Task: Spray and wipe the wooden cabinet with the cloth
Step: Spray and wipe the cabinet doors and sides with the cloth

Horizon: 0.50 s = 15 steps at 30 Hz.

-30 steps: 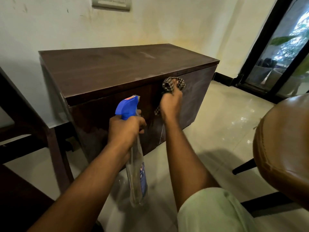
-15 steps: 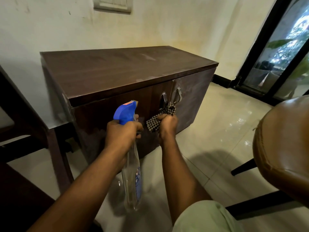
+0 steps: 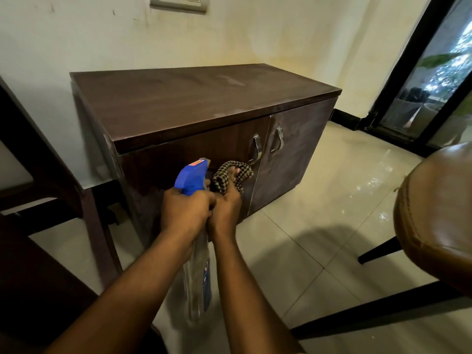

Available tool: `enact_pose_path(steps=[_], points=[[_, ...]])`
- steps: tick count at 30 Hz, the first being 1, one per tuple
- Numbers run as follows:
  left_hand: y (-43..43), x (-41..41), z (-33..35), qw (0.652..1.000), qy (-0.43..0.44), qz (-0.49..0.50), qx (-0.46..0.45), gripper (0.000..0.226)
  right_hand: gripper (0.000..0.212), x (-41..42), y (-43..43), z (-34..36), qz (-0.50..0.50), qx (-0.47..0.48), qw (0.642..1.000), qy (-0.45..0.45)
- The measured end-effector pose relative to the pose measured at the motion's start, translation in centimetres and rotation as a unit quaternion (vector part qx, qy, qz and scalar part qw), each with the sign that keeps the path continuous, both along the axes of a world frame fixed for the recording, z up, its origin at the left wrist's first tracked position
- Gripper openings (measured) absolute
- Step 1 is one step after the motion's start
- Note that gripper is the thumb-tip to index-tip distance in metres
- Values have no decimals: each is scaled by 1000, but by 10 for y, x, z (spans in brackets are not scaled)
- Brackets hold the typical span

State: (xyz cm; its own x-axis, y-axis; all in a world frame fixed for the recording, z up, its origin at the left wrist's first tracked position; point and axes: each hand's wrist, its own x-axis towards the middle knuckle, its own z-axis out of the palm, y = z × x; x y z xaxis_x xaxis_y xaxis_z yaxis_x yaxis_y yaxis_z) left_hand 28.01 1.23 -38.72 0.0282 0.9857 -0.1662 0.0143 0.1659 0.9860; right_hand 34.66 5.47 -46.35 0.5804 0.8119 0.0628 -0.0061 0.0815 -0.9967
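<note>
Fingers of my right hand are curled into the bunched black-and-cream checked cloth, gripping it just in front of the left door of the dark brown wooden cabinet, which stands against the far wall. I cannot tell whether cloth meets wood. Touching that hand on its left, my left hand is wrapped round the neck of the clear plastic spray bottle with the blue trigger head, nozzle toward the door. Two curved metal handles sit just right of the cloth.

I judge the front is the step in hand, between spraying and wiping. Next I'd need to part the hands, aim and squeeze at the door, then flatten the cloth and sweep, working round the handles.
</note>
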Motion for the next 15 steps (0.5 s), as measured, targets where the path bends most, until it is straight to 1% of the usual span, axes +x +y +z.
enact_pose_path(steps=[2, 4, 6, 8, 12, 15], points=[[0, -4, 2, 1000, -9, 4, 0, 25, 61, 0, -8, -2, 23, 11, 998, -55], [-1, -8, 4, 1000, -28, -3, 7, 30, 65, 11, -7, 3, 23, 4, 997, -75], [-5, -13, 4, 999, -25, 10, 24, 38, 61, 26, -2, 9, 10, -14, 998, -59], [-12, -19, 0, 999, -9, 28, 40, 41, 60, 33, 4, 14, 0, -19, 999, -43], [-29, -34, -18, 999, 7, 46, 19, 31, 69, 13, -2, 13, -5, -7, 998, -65], [-34, -41, -30, 997, 27, 67, 3, 21, 73, -20, -16, 2, 42, 23, 995, -90]])
